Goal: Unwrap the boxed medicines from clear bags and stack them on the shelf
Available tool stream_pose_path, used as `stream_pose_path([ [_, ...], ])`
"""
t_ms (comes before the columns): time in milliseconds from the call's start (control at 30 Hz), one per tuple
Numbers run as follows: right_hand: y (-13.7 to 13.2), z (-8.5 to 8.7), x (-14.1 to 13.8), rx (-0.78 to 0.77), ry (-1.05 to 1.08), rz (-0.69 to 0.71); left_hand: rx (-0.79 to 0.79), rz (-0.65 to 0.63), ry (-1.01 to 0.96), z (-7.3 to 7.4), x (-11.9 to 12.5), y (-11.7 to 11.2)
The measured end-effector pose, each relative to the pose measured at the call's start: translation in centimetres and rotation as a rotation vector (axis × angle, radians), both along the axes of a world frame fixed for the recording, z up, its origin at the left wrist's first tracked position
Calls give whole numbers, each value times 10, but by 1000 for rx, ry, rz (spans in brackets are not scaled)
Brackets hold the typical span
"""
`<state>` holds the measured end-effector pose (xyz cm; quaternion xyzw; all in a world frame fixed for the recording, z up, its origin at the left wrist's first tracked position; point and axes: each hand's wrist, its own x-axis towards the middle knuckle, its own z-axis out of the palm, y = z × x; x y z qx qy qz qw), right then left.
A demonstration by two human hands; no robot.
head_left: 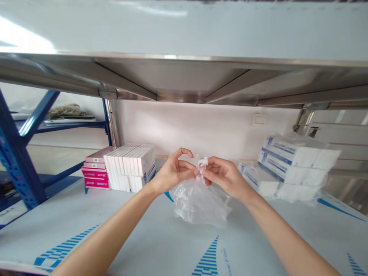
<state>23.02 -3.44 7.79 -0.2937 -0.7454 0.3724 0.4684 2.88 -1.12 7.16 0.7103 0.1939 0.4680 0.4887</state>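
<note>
A clear plastic bag (201, 203) hangs crumpled beneath my two hands, low over the shelf surface, its top gathered into a twisted neck. My left hand (176, 168) pinches this neck from the left, thumb and fingertips together while the index finger arches above. From the right, my right hand (222, 172) grips the same twisted plastic between thumb and fingers. The fingertips of both hands nearly meet there. Whether anything lies inside the bag, I cannot tell.
Left of the bag stand white boxes (129, 168) in rows beside a stack of pink boxes (96, 180). Plastic-wrapped white and blue boxes (293, 165) are piled at the right. A metal shelf (184, 82) hangs overhead; a blue rack (17, 153) borders the left.
</note>
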Motion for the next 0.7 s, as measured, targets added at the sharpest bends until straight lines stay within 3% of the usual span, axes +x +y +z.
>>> stream_pose_path([
  [133,10,-8,2,-108,234,-136,67,45,50,-14,-10,1],
  [233,19,-16,9,-269,498,-202,186,77,224,-28,-22,-2],
  [367,27,-27,11,-387,720,-263,367,153,228,-43,-29,-2],
  [567,30,-34,6,-460,759,-302,717,280,434,-50,-17,-8],
  [700,34,-33,13,-442,763,-273,655,266,367,-48,-18,-9],
])
